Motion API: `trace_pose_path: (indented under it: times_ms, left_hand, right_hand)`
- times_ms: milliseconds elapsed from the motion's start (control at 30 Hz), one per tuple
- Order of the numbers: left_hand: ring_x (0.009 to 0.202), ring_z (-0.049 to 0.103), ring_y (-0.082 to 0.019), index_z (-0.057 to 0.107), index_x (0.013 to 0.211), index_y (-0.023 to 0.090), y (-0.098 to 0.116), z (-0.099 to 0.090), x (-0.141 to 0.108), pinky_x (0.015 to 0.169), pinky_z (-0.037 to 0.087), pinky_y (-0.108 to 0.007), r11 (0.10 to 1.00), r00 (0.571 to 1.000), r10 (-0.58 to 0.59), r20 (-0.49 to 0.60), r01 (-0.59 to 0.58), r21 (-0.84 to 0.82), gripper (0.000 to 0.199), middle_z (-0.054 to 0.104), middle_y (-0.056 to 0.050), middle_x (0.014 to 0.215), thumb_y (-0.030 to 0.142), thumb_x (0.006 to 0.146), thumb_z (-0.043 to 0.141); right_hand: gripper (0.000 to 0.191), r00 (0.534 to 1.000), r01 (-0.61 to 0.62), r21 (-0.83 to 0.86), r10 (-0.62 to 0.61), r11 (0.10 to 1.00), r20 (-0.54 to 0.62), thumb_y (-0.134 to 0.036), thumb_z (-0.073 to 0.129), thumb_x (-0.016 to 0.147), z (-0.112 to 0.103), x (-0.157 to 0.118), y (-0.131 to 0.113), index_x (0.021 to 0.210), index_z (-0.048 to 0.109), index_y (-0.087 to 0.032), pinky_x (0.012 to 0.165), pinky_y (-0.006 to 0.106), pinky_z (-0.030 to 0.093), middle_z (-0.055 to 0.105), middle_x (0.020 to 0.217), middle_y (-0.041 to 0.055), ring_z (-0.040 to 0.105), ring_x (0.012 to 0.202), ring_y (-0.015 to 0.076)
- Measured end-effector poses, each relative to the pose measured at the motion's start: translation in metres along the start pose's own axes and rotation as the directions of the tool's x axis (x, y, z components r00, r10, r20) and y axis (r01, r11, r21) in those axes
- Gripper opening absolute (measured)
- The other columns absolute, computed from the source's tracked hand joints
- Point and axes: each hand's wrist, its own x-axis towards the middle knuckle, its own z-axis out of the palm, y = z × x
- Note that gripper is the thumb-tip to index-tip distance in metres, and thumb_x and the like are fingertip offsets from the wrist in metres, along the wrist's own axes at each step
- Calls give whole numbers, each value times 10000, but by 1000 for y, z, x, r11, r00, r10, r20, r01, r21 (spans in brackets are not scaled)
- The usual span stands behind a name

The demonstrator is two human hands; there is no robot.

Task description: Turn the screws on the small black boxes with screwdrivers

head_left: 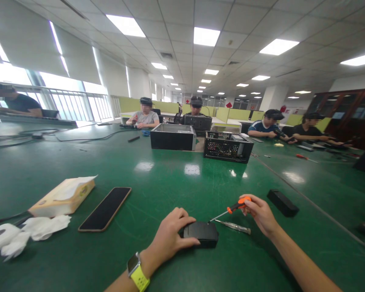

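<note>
A small black box-shaped device (203,233) lies on the green table, its kind not clear. My left hand (174,231) grips its left end between thumb and fingers. In my right hand (258,213) is an orange-and-black screwdriver (239,205), held by the handle. Its shaft slants down to the left, and the tip is at the device's far right corner; whether it sits in a screw I cannot tell. Just right of the device rests a second, slim screwdriver (235,227) with a clear-looking handle. Farther right lies another black oblong piece (282,202).
On my left are a phone (106,209), a tissue pack (63,196), crumpled tissues (45,227) and a white device (1,239). Two computer cases, one closed (172,137) and one open (228,148), stand mid-table. Several people sit around the table. Another screwdriver (305,158) lies far right.
</note>
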Motion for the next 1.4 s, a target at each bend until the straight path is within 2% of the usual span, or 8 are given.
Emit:
trace_pose_path:
  times_ms: [433, 600, 767, 967, 1133, 1200, 1267, 1400]
  left_hand:
    - [858, 581, -248, 719, 1055, 182, -3, 3, -1, 739, 477, -336, 1000, 1000, -23, -11, 23, -15, 563, 612, -64, 934, 539, 642, 858]
    - [859, 582, -241, 724, 1026, 189, 0, 3, 2, 738, 472, -325, 998, 999, -46, -10, 46, -32, 494, 606, -55, 926, 487, 660, 869]
    - [863, 579, -241, 723, 1006, 188, 2, 4, 0, 739, 468, -322, 997, 998, -66, -16, 66, -41, 476, 607, -52, 921, 488, 665, 864]
    - [855, 580, -235, 720, 1000, 193, 3, 4, 1, 735, 473, -314, 997, 998, -67, -19, 66, -40, 473, 608, -49, 917, 507, 671, 850]
    - [847, 581, -237, 720, 1001, 194, 4, 2, 1, 728, 477, -316, 997, 998, -68, -11, 67, -42, 449, 599, -51, 906, 501, 695, 836]
    - [843, 582, -239, 721, 993, 191, 4, 1, 1, 724, 476, -317, 996, 998, -70, -5, 70, -48, 455, 599, -51, 903, 500, 683, 844]
    - [841, 581, -240, 720, 984, 189, 5, 0, 2, 721, 475, -314, 996, 997, -71, 2, 71, -55, 468, 600, -51, 904, 502, 664, 856]
    - [829, 576, -231, 712, 987, 193, 5, 0, 3, 715, 469, -303, 996, 997, -71, -2, 71, -59, 506, 586, -41, 896, 510, 628, 875]
  right_hand:
    - [249, 997, 75, -138, -72, 988, 24, -374, 715, 812, -6, 1, -2, 956, 732, -172, 582, 280, 479, 663, 687, 18, 573, 596, 155]
    - [241, 984, 150, -274, -117, 950, 134, -331, 724, 787, 3, 5, -44, 989, 745, -201, 650, 283, 487, 724, 857, 42, 615, 703, 181]
    - [170, 863, 466, -622, -170, 629, 475, -355, 664, 838, 51, 10, -111, 886, 717, -200, 655, 278, 452, 702, 826, 33, 603, 733, 180]
    - [488, 891, 451, -817, -134, 360, 433, -503, 659, 823, 83, 17, -127, 508, 466, -184, 479, 247, 246, 443, 497, -47, 361, 494, 98]
    - [139, 866, 430, -736, -10, 522, 499, -331, 645, 843, 62, 12, -135, 858, 681, -197, 575, 245, 405, 677, 792, 20, 562, 658, 149]
    - [139, 865, 406, -726, 24, 555, 502, -300, 646, 843, 53, 10, -137, 932, 703, -209, 597, 251, 426, 704, 858, 31, 588, 689, 159]
    - [164, 881, 396, -755, 15, 523, 473, -349, 668, 838, 48, 10, -134, 785, 706, -198, 544, 246, 383, 672, 715, 13, 541, 606, 140]
    - [470, 900, 410, -814, -37, 412, 435, -486, 651, 847, 53, 12, -125, 502, 554, -181, 474, 248, 252, 462, 469, -41, 365, 470, 95]
